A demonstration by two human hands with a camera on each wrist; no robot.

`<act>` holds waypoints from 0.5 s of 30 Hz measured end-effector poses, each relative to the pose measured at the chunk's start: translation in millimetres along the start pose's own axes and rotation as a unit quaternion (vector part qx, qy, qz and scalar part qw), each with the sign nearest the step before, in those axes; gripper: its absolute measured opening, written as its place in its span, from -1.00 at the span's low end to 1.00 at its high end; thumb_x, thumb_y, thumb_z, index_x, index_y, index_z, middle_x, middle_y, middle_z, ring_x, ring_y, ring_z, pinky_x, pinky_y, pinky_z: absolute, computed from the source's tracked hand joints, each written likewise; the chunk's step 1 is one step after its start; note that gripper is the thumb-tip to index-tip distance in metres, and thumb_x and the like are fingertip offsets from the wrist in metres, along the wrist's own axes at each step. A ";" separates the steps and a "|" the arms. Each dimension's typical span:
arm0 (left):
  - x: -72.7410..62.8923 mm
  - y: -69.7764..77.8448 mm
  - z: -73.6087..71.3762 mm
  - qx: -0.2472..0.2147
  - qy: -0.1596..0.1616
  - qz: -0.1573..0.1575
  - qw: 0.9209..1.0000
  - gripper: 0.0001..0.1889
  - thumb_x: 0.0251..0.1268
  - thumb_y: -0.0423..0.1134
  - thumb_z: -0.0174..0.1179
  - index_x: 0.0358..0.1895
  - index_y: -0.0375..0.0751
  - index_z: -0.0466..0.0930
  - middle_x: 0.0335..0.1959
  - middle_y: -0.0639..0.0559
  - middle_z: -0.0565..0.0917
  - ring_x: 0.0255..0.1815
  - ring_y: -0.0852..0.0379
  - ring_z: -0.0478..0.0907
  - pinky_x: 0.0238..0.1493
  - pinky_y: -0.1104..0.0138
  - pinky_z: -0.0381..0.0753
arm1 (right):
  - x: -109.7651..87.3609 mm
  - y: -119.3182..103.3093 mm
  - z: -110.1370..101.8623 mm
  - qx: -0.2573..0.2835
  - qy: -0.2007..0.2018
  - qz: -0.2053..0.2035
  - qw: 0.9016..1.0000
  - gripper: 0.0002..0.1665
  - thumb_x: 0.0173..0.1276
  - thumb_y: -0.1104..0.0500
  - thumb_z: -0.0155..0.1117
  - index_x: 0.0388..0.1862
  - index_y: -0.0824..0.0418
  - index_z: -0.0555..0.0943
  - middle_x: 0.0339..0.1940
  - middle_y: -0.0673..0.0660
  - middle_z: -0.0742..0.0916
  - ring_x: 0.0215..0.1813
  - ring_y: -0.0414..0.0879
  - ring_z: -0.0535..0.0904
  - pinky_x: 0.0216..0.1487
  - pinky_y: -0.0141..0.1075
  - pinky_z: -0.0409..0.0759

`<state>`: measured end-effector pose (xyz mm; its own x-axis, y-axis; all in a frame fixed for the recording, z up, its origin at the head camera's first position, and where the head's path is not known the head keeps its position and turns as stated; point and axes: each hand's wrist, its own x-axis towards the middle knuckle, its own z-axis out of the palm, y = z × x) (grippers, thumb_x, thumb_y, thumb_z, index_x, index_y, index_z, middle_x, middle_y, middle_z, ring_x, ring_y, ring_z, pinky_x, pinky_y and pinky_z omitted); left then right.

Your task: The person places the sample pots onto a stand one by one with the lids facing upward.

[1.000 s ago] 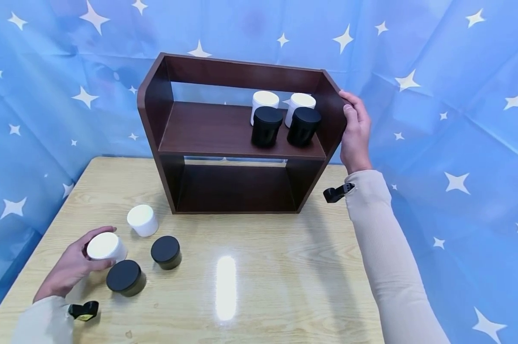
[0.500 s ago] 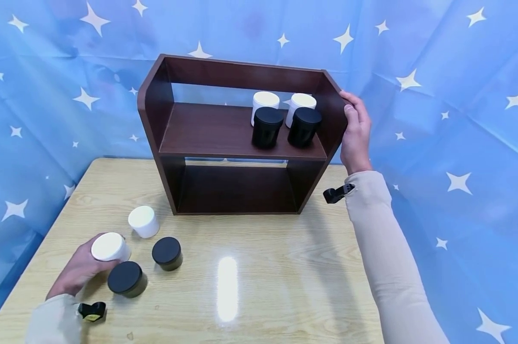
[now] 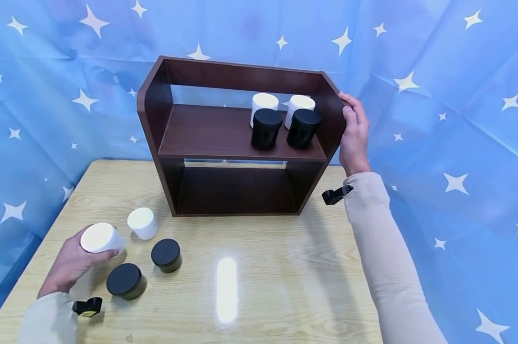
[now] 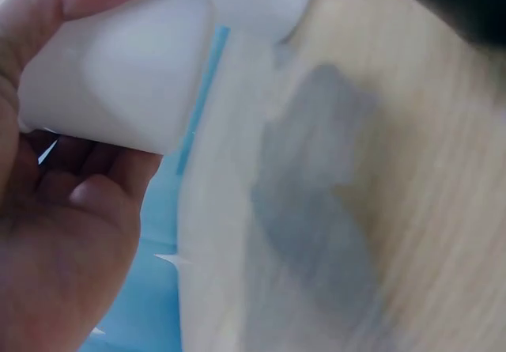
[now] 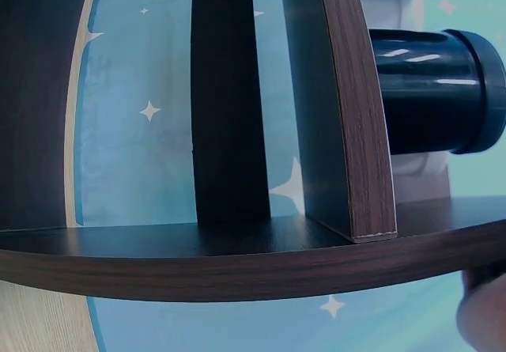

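My left hand (image 3: 71, 260) grips a white jar (image 3: 100, 238) at the table's left, thumb on the near side and fingers behind it. In the left wrist view the jar (image 4: 118, 75) is tilted and raised, its shadow falling on the wood. Beyond it stands another white jar (image 3: 142, 223). Two low black-lidded jars (image 3: 126, 281) sit to the right of the hand. My right hand (image 3: 355, 136) holds the right side panel of a dark brown two-tier shelf (image 3: 224, 131), thumb in front. In the right wrist view only a blurred bit of the thumb (image 5: 484, 316) shows.
On the upper tier's right end, two white jars (image 3: 265, 100) stand behind two black jars (image 3: 266, 129). A blue star-patterned curtain (image 3: 435, 119) hangs behind and at both sides of the wooden table (image 3: 284, 267). Black camera mounts (image 3: 337, 195) sit on both wrists.
My left hand has lifted and tilted the white jar off the table, a little up and left. My right hand keeps its hold on the shelf.
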<state>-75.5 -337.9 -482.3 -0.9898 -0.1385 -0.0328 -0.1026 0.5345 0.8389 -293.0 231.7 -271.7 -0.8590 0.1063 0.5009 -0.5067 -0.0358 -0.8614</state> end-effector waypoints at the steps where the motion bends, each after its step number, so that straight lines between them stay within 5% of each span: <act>1: 0.0 1.7 -0.7 0.000 0.001 0.002 1.000 -0.33 0.04 -0.27 0.53 0.27 -0.21 0.45 -0.17 0.72 0.47 -0.14 0.65 0.42 -0.18 0.58 0.41 | -0.2 0.3 0.0 0.000 -0.001 0.000 1.000 -0.56 0.59 0.13 -0.11 0.32 0.12 0.54 0.39 0.04 0.52 0.29 -0.05 0.48 0.25 -0.29 0.47; 15: -0.4 53.9 -4.5 0.023 0.051 0.025 0.998 -0.36 -0.03 -0.16 0.58 0.16 -0.17 0.51 -0.23 0.63 0.53 -0.18 0.56 0.45 -0.22 0.53 0.43 | -1.3 0.1 0.8 0.003 -0.004 0.003 1.000 -0.55 0.60 0.11 -0.13 0.34 0.10 0.52 0.38 0.03 0.52 0.30 -0.02 0.47 0.26 -0.27 0.46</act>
<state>-80.1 -312.8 -434.6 -0.9790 -0.1930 0.0653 -0.0604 0.5809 0.8117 -292.0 230.8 -272.3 -0.8630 0.0978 0.4957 -0.5013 -0.0426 -0.8642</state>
